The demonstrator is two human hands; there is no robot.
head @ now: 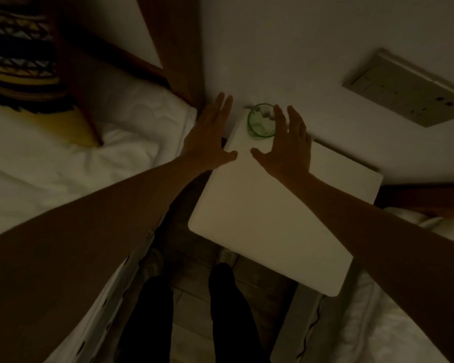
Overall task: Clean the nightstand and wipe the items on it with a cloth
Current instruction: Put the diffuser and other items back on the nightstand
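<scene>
A white nightstand (268, 218) stands between two beds in a dim room. A green glass (261, 121) with something pale inside sits at the top's far corner, against the wall. My left hand (210, 134) is stretched out flat with straight fingers over the nightstand's far left edge. My right hand (288, 142) hovers with spread fingers just right of the glass, its fingertips close to the rim; whether it touches is unclear. Neither hand holds anything. No cloth is in view.
A bed with white linen (89, 158) and a patterned pillow (19, 53) lies to the left, with a wooden headboard post (178, 56) behind. Another white bed (378, 323) is at right. A switch panel (409, 87) is on the wall. My legs (194, 323) stand on the floor below.
</scene>
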